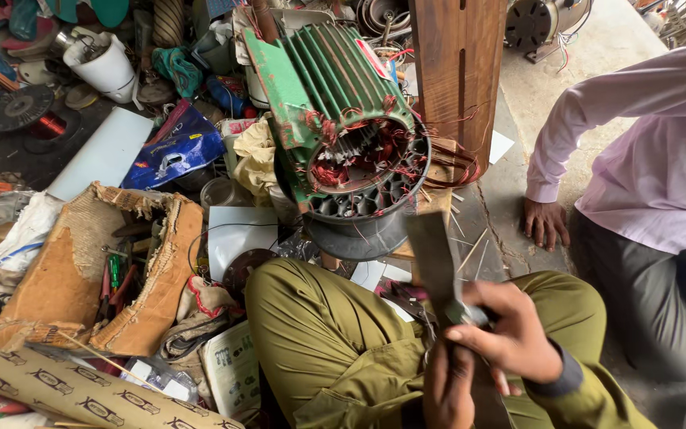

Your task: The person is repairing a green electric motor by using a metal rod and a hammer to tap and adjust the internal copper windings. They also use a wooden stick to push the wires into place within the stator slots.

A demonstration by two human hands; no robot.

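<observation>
Green motor stator (pixel 341 119), copper windings exposed, sits up and left of both hands. Torn cardboard box (pixel 81 270) of tools lies far left. Right hand (pixel 514 338) grips dark flat strip (pixel 437 266), which rises above it; left hand (pixel 448 389) clasps its lower end.

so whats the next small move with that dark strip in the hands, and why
Probably lift the dark strip forward toward the green motor. The right hand pinches it and the left hand steadies it below, while its free end already points at the open copper windings.
</observation>
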